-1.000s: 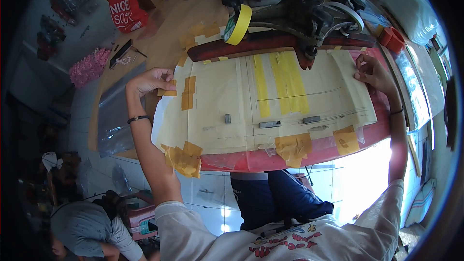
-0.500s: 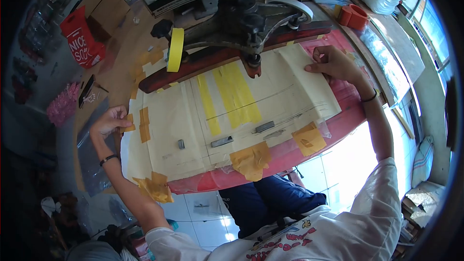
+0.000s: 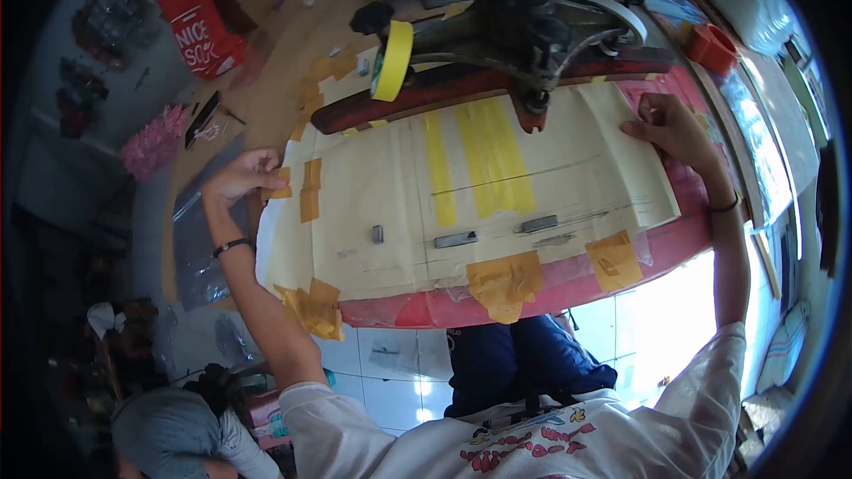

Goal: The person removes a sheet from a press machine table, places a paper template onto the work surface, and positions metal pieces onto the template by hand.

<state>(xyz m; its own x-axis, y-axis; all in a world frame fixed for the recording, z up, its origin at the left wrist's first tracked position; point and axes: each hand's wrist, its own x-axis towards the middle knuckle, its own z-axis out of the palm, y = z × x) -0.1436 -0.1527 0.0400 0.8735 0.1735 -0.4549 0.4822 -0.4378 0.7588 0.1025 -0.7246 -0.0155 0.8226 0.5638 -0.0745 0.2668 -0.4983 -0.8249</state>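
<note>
1. The cream sheet (image 3: 382, 177) lies on the red pad (image 3: 390, 311), spread before the person, between both hands.
2. The left hand (image 3: 241, 179) is at the sheet's left edge, thumb and fingers pinching a piece of tan tape (image 3: 277, 192); a tan strip (image 3: 310, 189) is stuck just beside it.
3. The right hand (image 3: 674, 135) is at the sheet's right edge, thumb and fingers bent close together; I cannot tell whether they pinch the paper.
4. Yellow strips (image 3: 497, 160) run down the sheet, with three grey bars (image 3: 455, 239) nearer the person.
5. Tan patches (image 3: 502, 286) overlap the sheet's near edge and the pad.
6. Across the sheet's far side stretches a dark red beam (image 3: 461, 82) under a black machine (image 3: 524, 31), which carries a yellow roll (image 3: 393, 60).
7. On the table (image 3: 275, 111), far left, stands a red bag (image 3: 197, 25); far right, an orange roll (image 3: 713, 48).
8. At lower left, another person (image 3: 169, 433) bends over.
</note>
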